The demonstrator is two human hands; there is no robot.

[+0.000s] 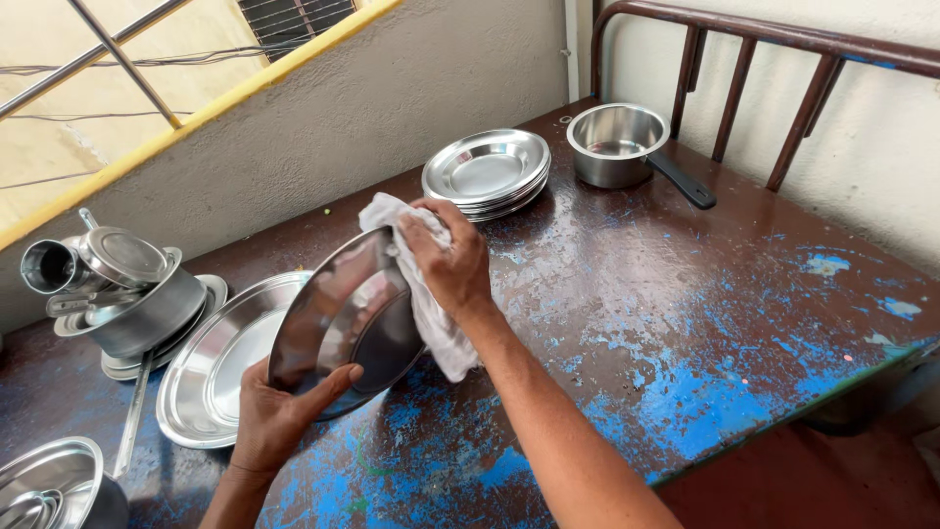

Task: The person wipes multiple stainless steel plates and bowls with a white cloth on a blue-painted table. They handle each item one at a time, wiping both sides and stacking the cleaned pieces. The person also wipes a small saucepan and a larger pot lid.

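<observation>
View: looking down from head height at a worn table (685, 323), dark brown with blue paint flaking through.
Left hand (274, 416): grips the lower rim of a steel plate (343, 318), thumb across the front, fingers behind it.
Plate: held tilted on edge above the table, near the front edge, its shiny inner face turned toward the right.
Right hand (450, 260): closed on a white cloth (431, 313), pressing it against the plate's upper rim.
Cloth: bunched under the palm at the top, the rest hanging down beside the plate.
Tray (211, 377): large round steel tray flat on the table, just behind and left of the held plate.
Plate stack (487, 171): several steel plates piled at the far side, near the wall.
Saucepan (617, 145): small steel pan with a black handle, right of the stack, upright.
Left pile (122, 289): steel pots, lids and a tumbler heaped on plates at the far left.
Bowl (54, 485): steel bowl at the bottom left corner, partly cut off.
Rail (764, 39): brown metal bars behind the table at right.
</observation>
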